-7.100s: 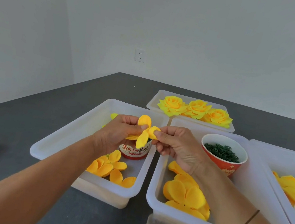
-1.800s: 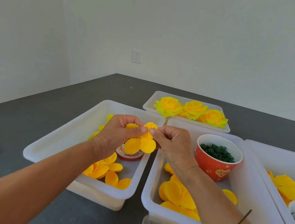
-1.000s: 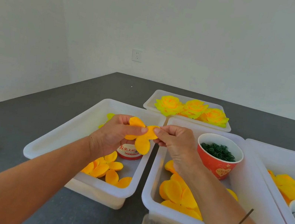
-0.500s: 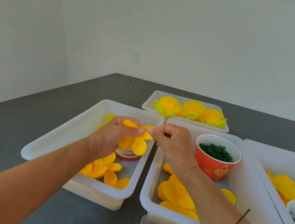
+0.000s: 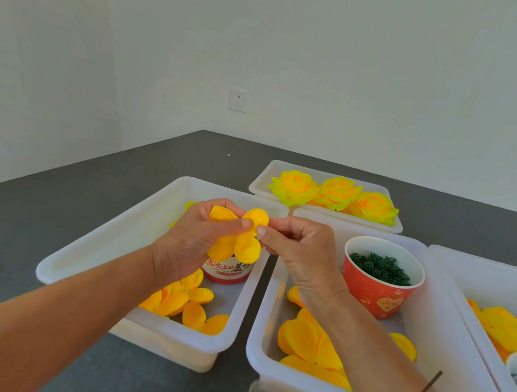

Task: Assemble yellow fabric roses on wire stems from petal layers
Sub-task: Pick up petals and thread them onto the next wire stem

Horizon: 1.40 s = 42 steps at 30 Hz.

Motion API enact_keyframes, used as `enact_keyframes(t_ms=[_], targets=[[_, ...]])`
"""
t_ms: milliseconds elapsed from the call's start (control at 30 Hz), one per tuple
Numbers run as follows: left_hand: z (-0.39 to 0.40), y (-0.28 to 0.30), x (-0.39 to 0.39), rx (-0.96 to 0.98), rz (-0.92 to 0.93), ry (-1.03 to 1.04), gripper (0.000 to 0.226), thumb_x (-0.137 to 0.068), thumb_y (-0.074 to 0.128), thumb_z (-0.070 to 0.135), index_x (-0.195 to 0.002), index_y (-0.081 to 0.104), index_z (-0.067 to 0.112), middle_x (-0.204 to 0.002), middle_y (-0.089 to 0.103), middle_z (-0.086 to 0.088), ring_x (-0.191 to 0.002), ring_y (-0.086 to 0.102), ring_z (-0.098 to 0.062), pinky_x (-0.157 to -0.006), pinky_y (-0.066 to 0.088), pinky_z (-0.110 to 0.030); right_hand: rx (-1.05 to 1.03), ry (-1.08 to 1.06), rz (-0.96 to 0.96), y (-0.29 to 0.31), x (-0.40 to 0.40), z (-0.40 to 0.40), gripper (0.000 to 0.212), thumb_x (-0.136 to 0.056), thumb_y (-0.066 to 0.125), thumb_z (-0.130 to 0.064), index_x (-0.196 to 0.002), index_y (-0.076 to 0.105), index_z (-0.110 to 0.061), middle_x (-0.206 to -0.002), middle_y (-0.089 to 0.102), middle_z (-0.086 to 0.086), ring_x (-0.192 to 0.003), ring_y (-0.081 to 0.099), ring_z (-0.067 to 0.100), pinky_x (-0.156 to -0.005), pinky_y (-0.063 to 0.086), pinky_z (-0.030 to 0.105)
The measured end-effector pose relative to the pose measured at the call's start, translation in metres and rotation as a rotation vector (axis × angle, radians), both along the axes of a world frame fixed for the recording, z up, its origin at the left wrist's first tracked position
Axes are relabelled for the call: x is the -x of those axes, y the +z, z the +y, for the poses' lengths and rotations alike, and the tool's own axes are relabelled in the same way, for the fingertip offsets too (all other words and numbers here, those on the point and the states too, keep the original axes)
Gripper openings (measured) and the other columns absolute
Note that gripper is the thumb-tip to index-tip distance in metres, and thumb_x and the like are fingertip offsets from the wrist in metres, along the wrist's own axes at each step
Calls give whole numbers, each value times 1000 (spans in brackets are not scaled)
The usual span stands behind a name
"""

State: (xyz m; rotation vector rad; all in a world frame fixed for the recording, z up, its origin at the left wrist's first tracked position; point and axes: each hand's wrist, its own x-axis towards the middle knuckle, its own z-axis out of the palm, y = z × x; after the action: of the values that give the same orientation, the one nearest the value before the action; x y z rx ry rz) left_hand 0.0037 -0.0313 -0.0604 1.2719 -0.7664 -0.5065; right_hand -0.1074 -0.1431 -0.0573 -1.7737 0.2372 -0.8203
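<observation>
Left hand (image 5: 195, 236) pinched petal layer (image 5: 239, 239), held above left tub (image 5: 96, 257). Right hand (image 5: 298, 254) pinched its edge at centre, likely steadying layer for threading; stem not visible there. Finished roses (image 5: 336, 193) parked in far tray, clear of work.

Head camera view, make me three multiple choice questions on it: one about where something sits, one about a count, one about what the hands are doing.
1. Where is the red cup of green rings?
A. in the tub under the right arm
B. on the bare table
C. in the far tray

2. How many finished roses lie in the far tray?
A. one
B. three
C. six

3. What are the hands doing?
A. resting flat
B. both pinching a petal piece
C. lifting a tub

Answers: 1 A, it stands inside that tub. 2 B, three sit side by side. 3 B, left hand and right hand meet on it.
</observation>
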Motion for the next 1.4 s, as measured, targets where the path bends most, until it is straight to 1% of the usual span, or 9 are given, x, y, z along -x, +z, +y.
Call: enact_keyframes(t_ms=[100, 200, 300, 433, 700, 900, 1100, 1267, 1400], targets=[[0, 1, 1, 3, 20, -26, 4, -68, 70, 22, -64, 69, 23, -67, 68, -3, -62, 64, -15, -59, 53, -28, 115, -87, 55, -2, -2, 1, 5, -82, 71, -15, -77, 73, -14, -70, 70, 7, -65, 63, 16, -68, 54, 33], [0, 3, 0, 6, 22, -92, 11, -73, 65, 22, -65, 71, 17, -67, 69, -4, -61, 65, -15, -57, 54, -25, 18, -95, 35, -2, -2, -2, 14, -86, 66, -11, -73, 71, -14, -72, 69, 10, -64, 58, 11, -65, 51, 28], [1, 4, -2, 2, 36, -139, 16, -76, 60, 18, -68, 73, 14, -69, 70, -6, -64, 66, -15, -60, 55, -26, -88, 38, 31, 0, 0, -2, 20, -87, 63, -8, -73, 69, -21, -70, 70, -1, -64, 61, 3, -66, 51, 18], [4, 4, -2, -49, 49, -276, 19, -78, 56, 18, -73, 73, 12, -75, 70, -8, -74, 67, -18, -70, 56, -29, -163, 197, 44, 4, 4, -1, 11, -85, 63, -6, -82, 71, -13, -85, 71, 16, -79, 65, 19, -80, 54, 32], [2, -2, 5, -117, -91, -201, 11, -73, 65, 24, -66, 71, 16, -60, 56, -1, -55, 44, -11, -53, 35, -22, 10, 10, 41, 2, 6, -1, 16, -75, 71, -5, -70, 65, 9, -68, 60, 33, -60, 50, 22, -59, 45, 32], [0, -3, 6, -106, -157, -207, 10, -75, 65, 19, -65, 69, 18, -56, 60, 8, -51, 53, -2, -52, 44, -15, 113, -84, 8, -2, 2, -6, 33, -73, 78, -13, -60, 58, 9, -53, 44, 6, -51, 36, 7, -48, 32, 20], [0, -2, 3, -120, -104, -73, 9, -82, 64, 16, -80, 71, 12, -72, 69, -7, -65, 63, -17, -60, 52, -27, 124, 30, 96, -2, 2, -11, 16, -83, 69, -7, -68, 69, -13, -63, 63, 6, -56, 52, 5, -55, 45, 17], [-2, -3, 0, -120, -251, 96, 17, -86, 59, 0, -78, 68, 11, -62, 64, 4, -57, 55, -5, -53, 46, -18, 74, -42, 171, -3, 0, -7, 12, -78, 75, -20, -85, 71, -12, -81, 72, 11, -77, 68, 23, -72, 56, 37], [-1, -3, 0, -73, -236, 148, 13, -84, 62, -3, -81, 66, 9, -72, 69, -4, -64, 62, -10, -60, 53, -21, 265, -99, 268, 1, 2, -4, 10, -73, 76, -23, -77, 72, -15, -72, 70, 2, -65, 62, 12, -63, 52, 29]])
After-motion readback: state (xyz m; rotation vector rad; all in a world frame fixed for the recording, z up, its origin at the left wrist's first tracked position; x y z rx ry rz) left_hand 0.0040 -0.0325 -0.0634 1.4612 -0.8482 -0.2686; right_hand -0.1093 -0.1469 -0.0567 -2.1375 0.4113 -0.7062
